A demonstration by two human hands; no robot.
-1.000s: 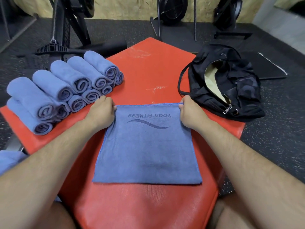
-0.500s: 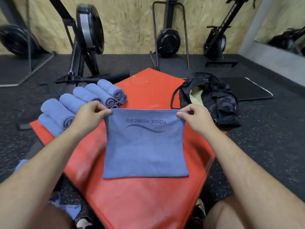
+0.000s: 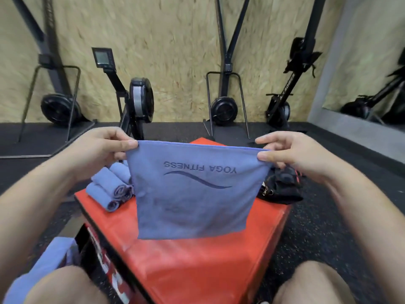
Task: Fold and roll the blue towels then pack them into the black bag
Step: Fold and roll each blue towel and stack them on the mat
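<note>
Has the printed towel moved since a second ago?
Yes, upward. The towel lay flat on the red box; now left hand and right hand pinch its top corners, lifting it off.

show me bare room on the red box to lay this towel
The near half of the red box, below the held towel, is bare. Rolled towels crowd its far left; the black bag fills far right.

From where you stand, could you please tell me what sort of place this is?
Most likely a gym: rowing machines stand against the plywood wall, the floor is speckled rubber, and the towel reads YOGA FITNESS.
</note>
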